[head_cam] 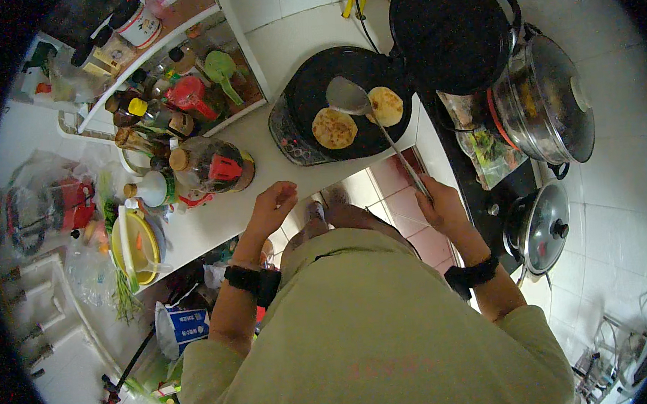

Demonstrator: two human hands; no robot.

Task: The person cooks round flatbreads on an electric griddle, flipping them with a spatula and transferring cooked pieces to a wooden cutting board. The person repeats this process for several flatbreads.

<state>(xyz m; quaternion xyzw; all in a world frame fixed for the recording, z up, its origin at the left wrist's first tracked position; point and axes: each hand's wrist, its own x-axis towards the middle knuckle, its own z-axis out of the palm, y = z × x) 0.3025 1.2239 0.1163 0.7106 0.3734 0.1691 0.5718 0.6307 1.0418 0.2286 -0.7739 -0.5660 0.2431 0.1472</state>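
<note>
My right hand (pixel 442 205) is closed around the handle of a metal spatula (pixel 348 96), whose blade lies over the black electric griddle (pixel 342 65). Two browned round flatbreads are on the griddle: one flatbread (pixel 334 128) lies just below the blade, and the other flatbread (pixel 386 106) sits to its right, its left edge partly behind the spatula. The griddle's round lid (pixel 449 30) stands open at the upper right. My left hand (pixel 273 205) hovers near the counter's front edge with curled fingers, nothing visible in it.
On the white counter (pixel 265 172) a large glass jar (pixel 214 164) stands among bottles left of the griddle. A yellow basin (pixel 149 245) with spring onions is farther left. At right are a steamer pot (pixel 541 96), a plastic food packet (pixel 486 151) and a glass-lidded pot (pixel 545 229).
</note>
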